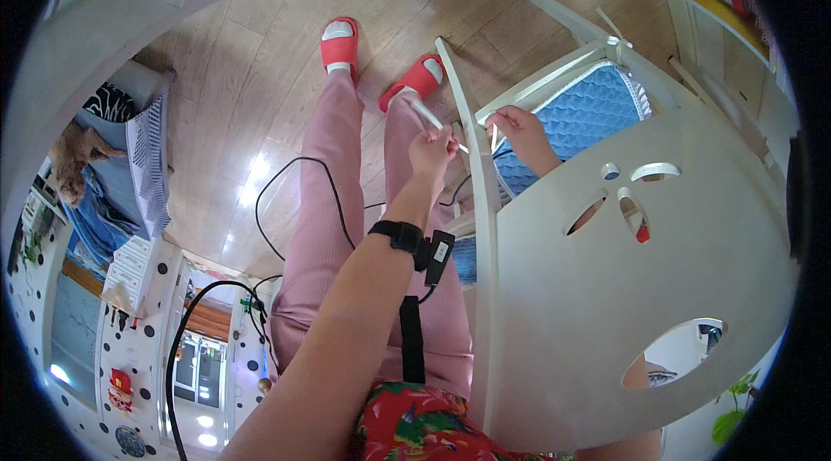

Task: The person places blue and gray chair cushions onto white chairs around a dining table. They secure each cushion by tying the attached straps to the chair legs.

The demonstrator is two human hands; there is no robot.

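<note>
A white chair with a broad back panel (pixel 636 286) with leaf-shaped and oval cut-outs stands at my right. On its seat lies a blue quilted cushion (pixel 584 117) with white trim. My left hand (pixel 432 152), on the near side of the chair's side post (pixel 469 104), grips a white fabric tie (pixel 426 114) whose loose end sticks out past the fingers. Reaching around behind the back panel, my right hand (pixel 522 133) pinches a white strip (pixel 495 136) on the post's other side. Whether both strips belong to one tie is unclear.
Another white tie (pixel 613 24) is knotted at the chair's far post. A black cable (pixel 292 162) loops across my legs, and a black device (pixel 439 258) is strapped to my left wrist. A fabric bin (pixel 146 162) stands left; a yellow-edged shelf (pixel 701 0) is upper right.
</note>
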